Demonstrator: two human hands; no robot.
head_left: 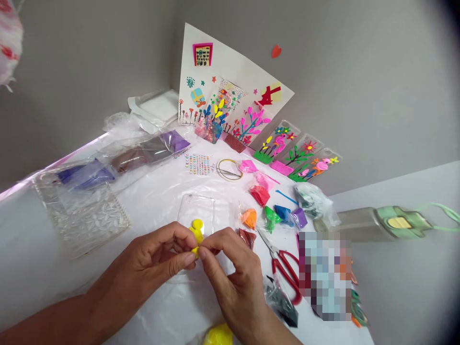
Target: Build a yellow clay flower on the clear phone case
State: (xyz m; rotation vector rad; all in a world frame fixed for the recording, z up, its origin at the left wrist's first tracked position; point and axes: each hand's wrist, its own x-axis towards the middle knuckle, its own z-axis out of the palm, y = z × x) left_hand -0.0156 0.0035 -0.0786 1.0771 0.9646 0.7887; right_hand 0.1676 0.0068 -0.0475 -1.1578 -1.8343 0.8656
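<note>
Between the fingertips of my left hand (158,254) and my right hand (233,268) is a small bit of yellow modelling clay (195,251). Both hands pinch it from either side, above a clear phone case (206,205) on the white-covered table. On the case sit rounded yellow clay shapes (197,224), partly covered by my fingers. A larger yellow clay lump (219,334) in clear wrap shows at the bottom edge, below my right wrist.
Red-handled scissors (287,275) lie right of my right hand, among wrapped clay packets such as orange (249,218) and green (271,218). Decorated phone cases (278,143) lean along the wall. A bottle (370,224) lies at right; a textured clear sheet (86,220) is at left.
</note>
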